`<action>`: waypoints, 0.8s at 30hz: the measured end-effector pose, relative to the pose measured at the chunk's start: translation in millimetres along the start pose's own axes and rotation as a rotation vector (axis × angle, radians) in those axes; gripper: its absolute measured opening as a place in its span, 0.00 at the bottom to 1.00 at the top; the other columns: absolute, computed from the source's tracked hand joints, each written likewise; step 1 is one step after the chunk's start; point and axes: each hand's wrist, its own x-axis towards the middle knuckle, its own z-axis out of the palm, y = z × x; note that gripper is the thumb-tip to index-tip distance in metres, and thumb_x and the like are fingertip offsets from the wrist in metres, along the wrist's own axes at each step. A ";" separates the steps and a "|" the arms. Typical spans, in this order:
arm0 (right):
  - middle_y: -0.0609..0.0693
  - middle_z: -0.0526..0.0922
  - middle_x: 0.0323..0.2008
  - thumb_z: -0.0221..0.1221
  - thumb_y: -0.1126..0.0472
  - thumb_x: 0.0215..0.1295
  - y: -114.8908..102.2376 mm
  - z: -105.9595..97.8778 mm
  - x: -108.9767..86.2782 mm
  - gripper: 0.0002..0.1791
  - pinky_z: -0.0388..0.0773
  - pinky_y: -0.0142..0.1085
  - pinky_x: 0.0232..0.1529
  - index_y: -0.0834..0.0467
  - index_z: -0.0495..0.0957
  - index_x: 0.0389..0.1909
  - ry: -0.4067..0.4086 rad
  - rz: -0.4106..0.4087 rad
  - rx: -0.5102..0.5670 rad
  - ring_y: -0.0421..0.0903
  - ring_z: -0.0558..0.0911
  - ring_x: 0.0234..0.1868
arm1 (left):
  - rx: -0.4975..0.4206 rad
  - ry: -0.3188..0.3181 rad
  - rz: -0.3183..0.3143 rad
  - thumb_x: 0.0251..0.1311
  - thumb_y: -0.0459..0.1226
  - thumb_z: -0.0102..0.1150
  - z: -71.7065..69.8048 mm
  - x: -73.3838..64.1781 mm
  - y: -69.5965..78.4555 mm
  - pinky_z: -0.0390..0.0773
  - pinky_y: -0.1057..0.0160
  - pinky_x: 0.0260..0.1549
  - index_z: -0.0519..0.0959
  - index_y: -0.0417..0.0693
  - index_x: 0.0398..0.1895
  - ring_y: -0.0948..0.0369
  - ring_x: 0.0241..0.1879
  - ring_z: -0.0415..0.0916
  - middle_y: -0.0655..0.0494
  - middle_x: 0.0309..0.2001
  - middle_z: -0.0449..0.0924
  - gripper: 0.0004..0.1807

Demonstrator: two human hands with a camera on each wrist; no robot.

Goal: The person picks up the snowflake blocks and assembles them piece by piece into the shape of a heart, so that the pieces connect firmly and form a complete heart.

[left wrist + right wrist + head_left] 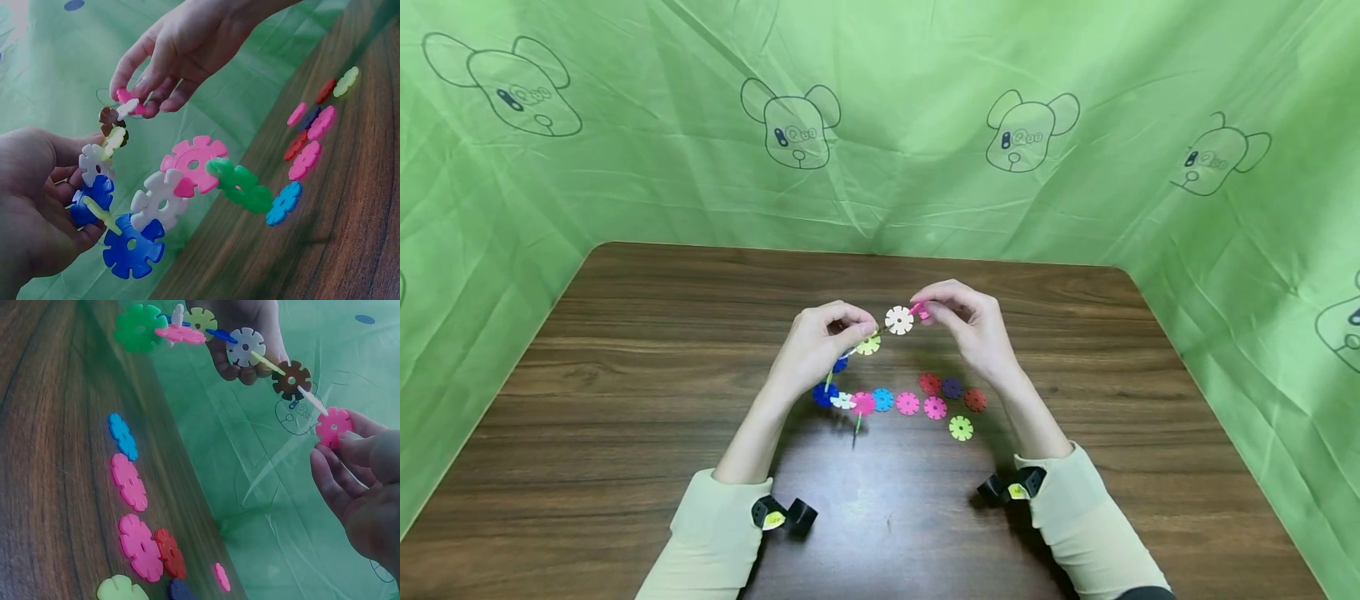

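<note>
A chain of notched plastic snowflake discs hangs between the two hands. My left hand (pixel 823 342) pinches the chain near the brown disc (pixel 292 380); which disc its fingertips hold is partly hidden. Between the thumb and fingers of my right hand (pixel 966 321) is a pink disc (pixel 333 428) at the chain's upper end, touching the white disc (pixel 898 320) beside it. Below the left hand the chain runs through a white disc (pixel 95 164), blue discs (pixel 133 247), another white disc (pixel 159 201) and a pink disc (pixel 194 165) to a green disc (pixel 240 187).
Loose discs lie flat on the wooden table (pixel 662 400): a light blue disc (pixel 883 400), pink discs (pixel 935 407), red discs (pixel 975 400), a purple disc (pixel 952 388) and a lime disc (pixel 961 428). Green cloth (pixel 910 200) surrounds the table's back and sides.
</note>
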 end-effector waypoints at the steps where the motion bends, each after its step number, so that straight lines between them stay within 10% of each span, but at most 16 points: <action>1: 0.62 0.86 0.45 0.59 0.73 0.71 -0.4 0.4 0.0 0.09 0.87 0.40 0.41 0.66 0.85 0.46 -0.001 -0.003 -0.001 0.40 0.86 0.40 | 0.001 -0.001 0.000 0.67 0.42 0.66 -0.4 0.4 0.1 0.74 0.65 0.33 0.88 0.50 0.42 0.58 0.32 0.75 0.48 0.36 0.87 0.08; 24: 0.53 0.90 0.52 0.70 0.62 0.64 -5.3 10.0 -3.6 0.19 0.85 0.35 0.52 0.61 0.84 0.56 0.111 0.162 0.139 0.46 0.89 0.51 | 0.106 0.112 0.114 0.68 0.39 0.67 5.0 1.3 3.3 0.75 0.68 0.38 0.88 0.52 0.38 0.62 0.35 0.75 0.57 0.33 0.84 0.04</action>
